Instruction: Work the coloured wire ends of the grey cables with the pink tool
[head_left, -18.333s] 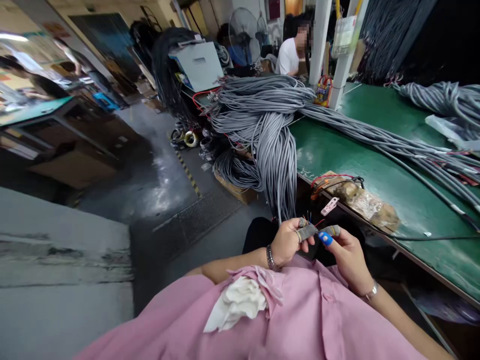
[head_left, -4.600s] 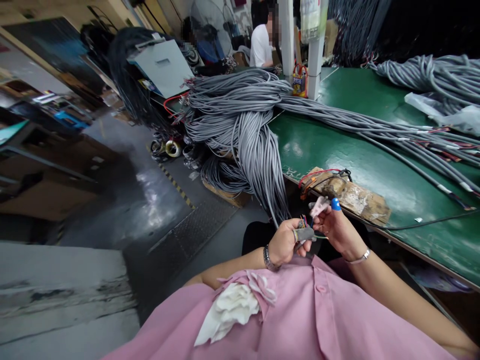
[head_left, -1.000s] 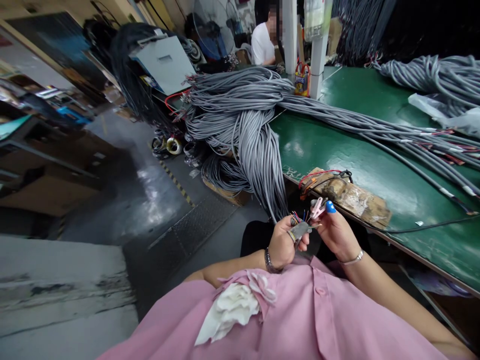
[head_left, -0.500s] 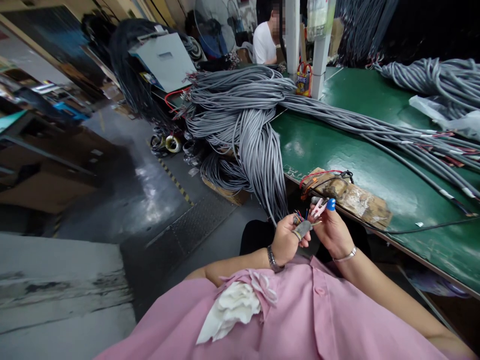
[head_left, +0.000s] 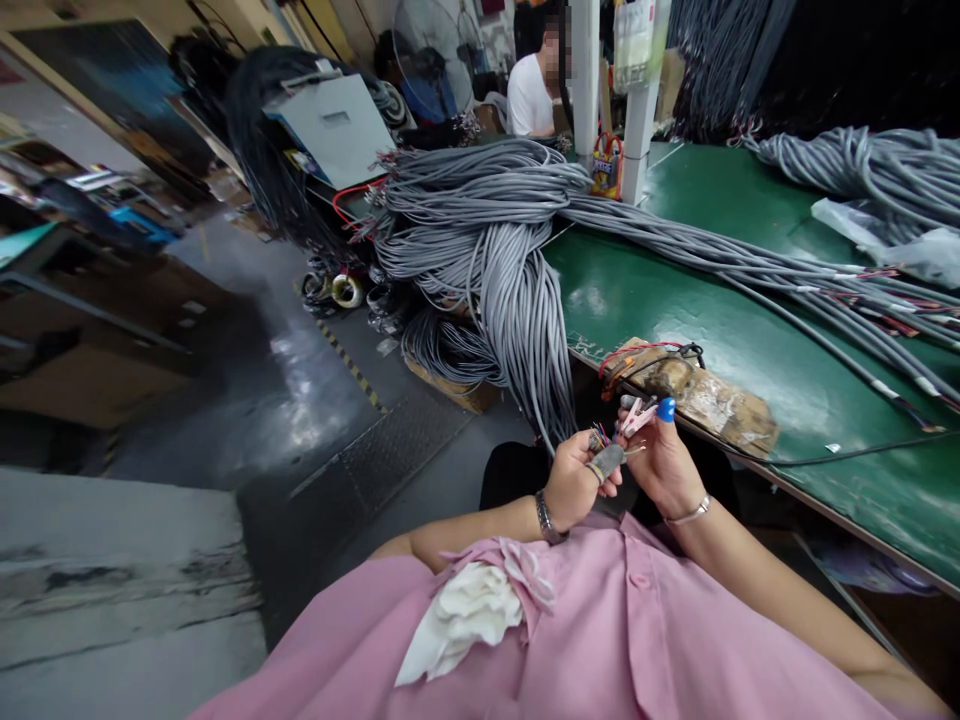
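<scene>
My left hand (head_left: pixel 574 485) is closed on the end of a grey cable, with a grey covering on its thumb. Thin coloured wires (head_left: pixel 600 434) fan out above its fingers. Close beside it on the right, my right hand (head_left: pixel 669 470) grips a small pink clip-like tool (head_left: pixel 637 417) between fingers and thumb; a blue cover wraps the thumb tip. The tool's tip is near the wires, but whether it touches them is too small to tell. Long grey cables (head_left: pixel 525 320) hang over the table edge behind my left hand.
A wooden block (head_left: pixel 705 400) with red and black leads lies at the edge of the green table (head_left: pixel 750 340). More grey cables (head_left: pixel 787 270) stretch to the right. Behind stand a white post (head_left: pixel 639 140), a grey metal box (head_left: pixel 337 125) and a seated person (head_left: pixel 530 95).
The view has shifted very slightly. Both hands keep almost the same place and grip, with the pink tool turned a little near the wires.
</scene>
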